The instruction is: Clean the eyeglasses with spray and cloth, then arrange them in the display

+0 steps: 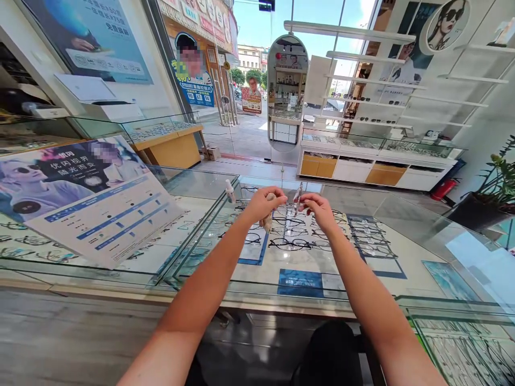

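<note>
At the far left, a large printed board [120,236] is seen lying aslant over a glass case, with rows of spectacle frames [34,246] partly covered by it. Farther back, a low display case [169,155] with a wooden front is set near the window. To the right of the board, a small white bottle [229,191] is stood upright on the glass counter [251,289]. Just beside it, the left hand [267,202] is held above the counter with thumb and fingers pinched together, and a tan cloth [266,222] is gripped in it, its lower end left hanging beneath the fingers. Beyond the hands, a tall rounded mirror [288,91] is placed by the window. A pair of glasses [298,197] is held up near the left fingertips, turned nearly edge-on, so that its lenses cannot be made out clearly; it is gripped between the thumb and fingers of the right hand [316,207]. Below the hands, dark-rimmed frames [290,244] are laid out in rows inside the counter, and a blue card [301,282] is placed in front of them. To the right, more frames are arranged on a blue-edged tray [384,266]. At the far right, a red fire extinguisher [443,189] is partly hidden by a dark planter [469,212], in which a leafy plant [499,177] is held.
</note>
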Action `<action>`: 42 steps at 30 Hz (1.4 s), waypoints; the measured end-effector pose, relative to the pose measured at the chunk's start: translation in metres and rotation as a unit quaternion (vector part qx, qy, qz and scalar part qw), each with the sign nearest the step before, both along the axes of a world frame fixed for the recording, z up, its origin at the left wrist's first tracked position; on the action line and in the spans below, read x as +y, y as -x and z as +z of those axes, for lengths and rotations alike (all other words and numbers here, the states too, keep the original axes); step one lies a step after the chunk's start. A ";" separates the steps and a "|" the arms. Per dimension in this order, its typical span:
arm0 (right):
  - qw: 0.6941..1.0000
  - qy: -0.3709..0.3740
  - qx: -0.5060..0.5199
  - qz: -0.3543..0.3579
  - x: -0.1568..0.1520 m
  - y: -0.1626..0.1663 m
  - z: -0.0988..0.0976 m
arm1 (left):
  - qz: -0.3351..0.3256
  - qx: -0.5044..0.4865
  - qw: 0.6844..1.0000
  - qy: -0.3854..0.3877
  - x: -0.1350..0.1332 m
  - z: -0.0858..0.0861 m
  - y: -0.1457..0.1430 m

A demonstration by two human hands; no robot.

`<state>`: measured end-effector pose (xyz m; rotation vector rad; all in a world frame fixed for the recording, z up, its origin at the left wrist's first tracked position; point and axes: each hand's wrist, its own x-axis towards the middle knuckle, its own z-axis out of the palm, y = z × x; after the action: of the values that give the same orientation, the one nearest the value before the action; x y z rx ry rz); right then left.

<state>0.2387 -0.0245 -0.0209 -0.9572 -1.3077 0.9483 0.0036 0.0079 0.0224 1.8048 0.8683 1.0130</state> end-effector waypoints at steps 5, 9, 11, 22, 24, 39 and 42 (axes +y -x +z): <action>0.999 -0.015 -0.029 0.002 -0.001 0.004 -0.005 | 0.005 -0.070 0.992 0.101 0.008 -0.032 -0.016; 0.992 -0.055 -0.113 -0.013 -0.003 0.007 -0.012 | -0.005 -0.054 0.992 0.115 0.010 -0.042 -0.017; 0.983 -0.082 -0.161 -0.022 -0.005 0.008 -0.014 | -0.006 -0.044 0.993 0.113 0.011 -0.046 -0.016; 0.976 -0.105 -0.186 -0.032 -0.014 0.012 -0.008 | -0.013 -0.022 0.997 0.075 0.016 -0.055 -0.010; 0.980 -0.096 -0.170 -0.023 -0.014 0.013 -0.008 | -0.003 -0.005 0.998 0.065 0.014 -0.054 -0.009; 0.994 0.083 0.058 0.037 0.001 0.020 -0.020 | 0.014 -0.060 0.997 0.048 0.003 -0.051 -0.018; 0.984 0.123 0.111 0.063 0.005 0.017 -0.024 | 0.005 -0.042 0.998 0.043 0.001 -0.048 -0.017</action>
<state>0.2215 -0.0198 -0.0447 -0.9331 -1.0886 1.2987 0.0207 0.0091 -0.0251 1.6760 0.8570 1.0347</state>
